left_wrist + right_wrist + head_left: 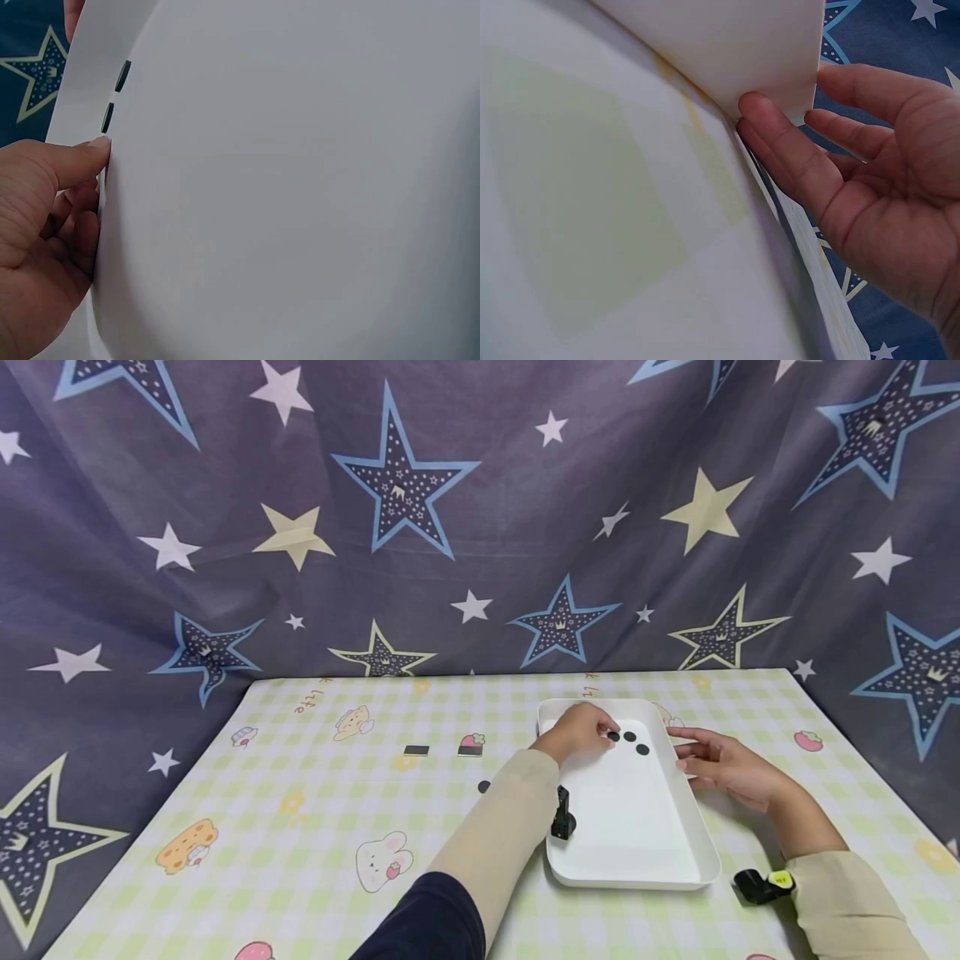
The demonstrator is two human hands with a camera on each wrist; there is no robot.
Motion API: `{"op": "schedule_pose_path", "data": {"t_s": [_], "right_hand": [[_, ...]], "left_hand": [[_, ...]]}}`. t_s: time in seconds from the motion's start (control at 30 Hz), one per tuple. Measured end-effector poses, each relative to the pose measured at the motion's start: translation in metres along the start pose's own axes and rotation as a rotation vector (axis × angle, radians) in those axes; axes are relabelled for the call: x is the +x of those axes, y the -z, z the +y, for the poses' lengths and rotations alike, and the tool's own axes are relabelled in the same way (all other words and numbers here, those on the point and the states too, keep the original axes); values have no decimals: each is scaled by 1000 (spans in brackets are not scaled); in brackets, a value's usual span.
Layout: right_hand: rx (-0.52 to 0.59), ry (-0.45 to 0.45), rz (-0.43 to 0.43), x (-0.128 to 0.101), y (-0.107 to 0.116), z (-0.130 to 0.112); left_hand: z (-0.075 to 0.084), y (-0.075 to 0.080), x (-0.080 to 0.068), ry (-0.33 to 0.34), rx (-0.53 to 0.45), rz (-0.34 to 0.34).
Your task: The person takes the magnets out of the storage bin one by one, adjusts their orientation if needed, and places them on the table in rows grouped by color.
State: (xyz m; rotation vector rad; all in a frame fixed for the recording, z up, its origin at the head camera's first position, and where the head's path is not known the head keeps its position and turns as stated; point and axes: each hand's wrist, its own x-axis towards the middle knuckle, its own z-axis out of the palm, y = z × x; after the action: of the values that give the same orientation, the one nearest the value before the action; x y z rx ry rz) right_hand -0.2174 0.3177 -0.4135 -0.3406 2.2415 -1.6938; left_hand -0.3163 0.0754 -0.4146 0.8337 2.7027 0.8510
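Note:
A white rectangular tray (pixel 630 835) lies on the checked tablecloth. Inside it, at its far end, my left hand (pixel 581 732) pinches a small black disc (pixel 613 737) between thumb and fingers, down at the tray floor. Beside that disc lie two more, a black disc (pixel 629 737) and another black disc (pixel 642 750); the left wrist view shows both edge-on beyond the thumb (pixel 86 161). Outside the tray, my right hand (pixel 727 768) rests its fairly straight fingers against the right wall. In the right wrist view those fingers (pixel 769 124) touch the wall near a corner.
Left of the tray, a loose black disc (pixel 483 787) lies on the cloth, partly behind the left sleeve. Farther left are a dark rectangular piece (pixel 416 750) and a second dark rectangular piece (pixel 470 750). A star-patterned curtain (pixel 480 527) hangs behind the table.

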Motion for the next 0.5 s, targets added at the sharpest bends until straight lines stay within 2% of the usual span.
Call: {"op": "schedule_pose_path", "data": {"t_s": [0.27,0.5], "right_hand": [[4,-2,-5,0,1,1],[-1,-3,2,0,1,2]], "left_hand": [[-1,-1,-1,-34,29,-1],[0,0,-2,-42,-72,-21]]}}
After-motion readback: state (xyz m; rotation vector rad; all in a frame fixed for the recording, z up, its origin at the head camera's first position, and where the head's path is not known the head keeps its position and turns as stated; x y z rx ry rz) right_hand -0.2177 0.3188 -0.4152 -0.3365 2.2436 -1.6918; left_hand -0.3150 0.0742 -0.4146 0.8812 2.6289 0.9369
